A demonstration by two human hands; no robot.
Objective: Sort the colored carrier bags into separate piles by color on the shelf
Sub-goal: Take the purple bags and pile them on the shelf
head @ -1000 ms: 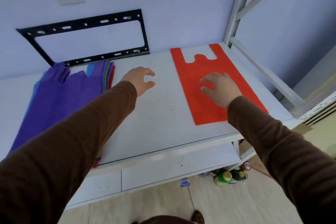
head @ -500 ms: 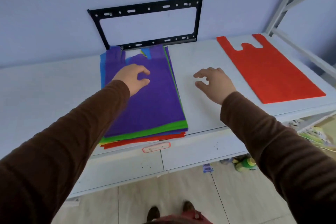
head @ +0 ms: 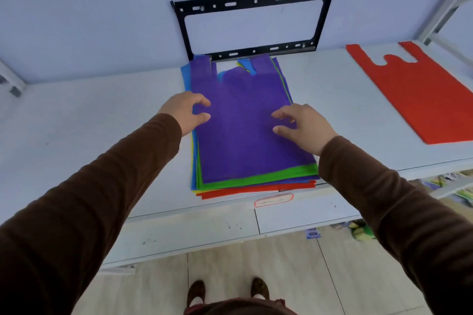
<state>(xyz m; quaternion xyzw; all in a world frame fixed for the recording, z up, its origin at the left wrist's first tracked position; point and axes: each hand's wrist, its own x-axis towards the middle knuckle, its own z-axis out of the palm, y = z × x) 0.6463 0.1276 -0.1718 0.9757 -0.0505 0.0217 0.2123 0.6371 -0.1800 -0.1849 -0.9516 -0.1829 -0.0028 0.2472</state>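
A stack of flat carrier bags lies mid-shelf, with a purple bag (head: 243, 115) on top. Green (head: 258, 178), blue (head: 193, 151), yellow and red (head: 256, 190) edges show beneath it. A single red bag (head: 419, 94) lies flat by itself at the right of the white shelf (head: 89, 120). My left hand (head: 188, 111) hovers over the purple bag's left edge, fingers curled and apart. My right hand (head: 300, 126) is over its right edge, fingers spread. Neither hand holds anything.
A black metal bracket (head: 253, 22) hangs on the wall behind the stack. White rack uprights (head: 445, 5) stand at the far right. A red-bordered label (head: 273, 200) is on the shelf's front edge. Packets lie on a lower level at right. My feet stand on the wooden floor below.
My view has swung left from the lone red bag to the stack. Both hands moved off the red bag and bare shelf and now sit at the purple bag's two sides.
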